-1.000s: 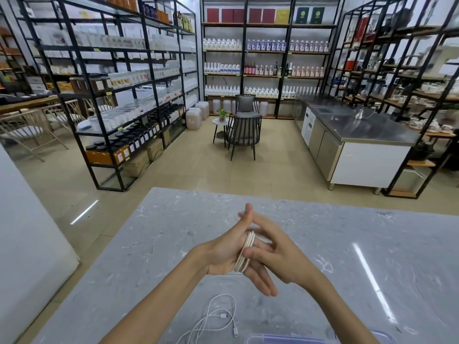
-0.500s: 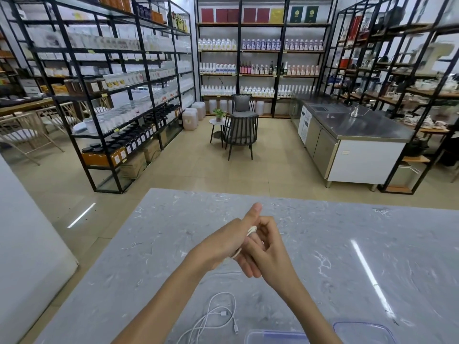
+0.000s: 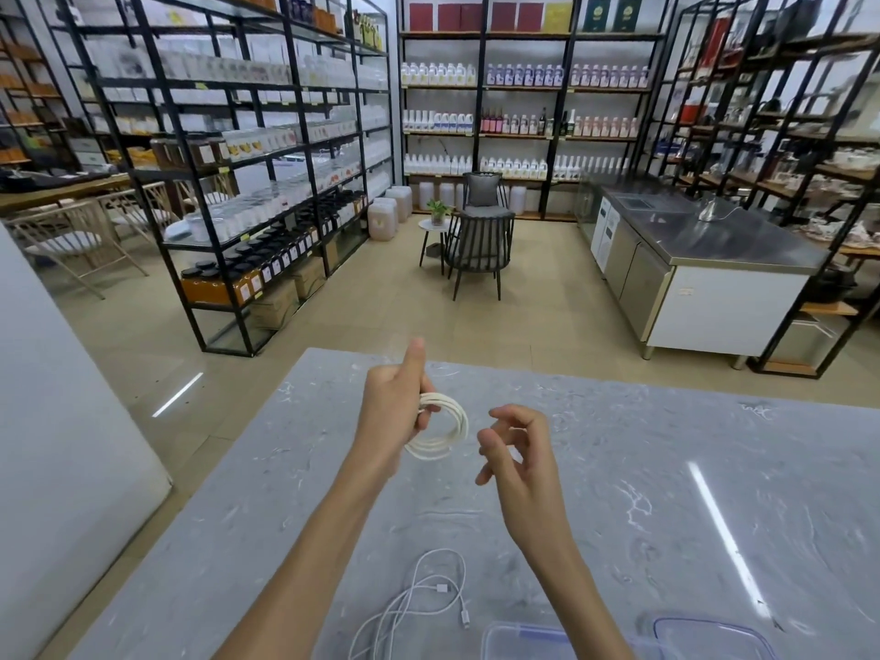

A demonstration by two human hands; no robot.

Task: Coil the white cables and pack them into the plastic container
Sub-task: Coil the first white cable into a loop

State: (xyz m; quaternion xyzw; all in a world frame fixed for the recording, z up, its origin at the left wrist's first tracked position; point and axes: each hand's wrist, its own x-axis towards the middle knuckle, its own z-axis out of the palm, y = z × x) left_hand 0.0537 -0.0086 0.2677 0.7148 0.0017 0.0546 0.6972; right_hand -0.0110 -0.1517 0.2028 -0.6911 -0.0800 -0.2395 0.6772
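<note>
My left hand (image 3: 393,412) holds a coiled white cable (image 3: 445,428) above the grey marble table (image 3: 666,493), thumb pointing up. The coil hangs as a round loop to the right of its fingers. My right hand (image 3: 516,452) hovers just right of the coil, fingers apart and holding nothing. A loose white cable (image 3: 419,597) lies uncoiled on the table near the front edge, between my forearms. The clear plastic container (image 3: 524,643) shows partly at the bottom edge, with its lid (image 3: 709,638) lying to the right.
Beyond the table's far edge lies an open tiled floor with black metal shelving (image 3: 247,183) on the left and back, a dark chair (image 3: 478,245) in the middle and a steel counter (image 3: 705,259) on the right. A white panel (image 3: 57,421) stands left of the table.
My hands were pressed together around the coil; now they have come apart. The right hand has let go and moved right, and the left hand holds the finished coil alone, slightly raised.
</note>
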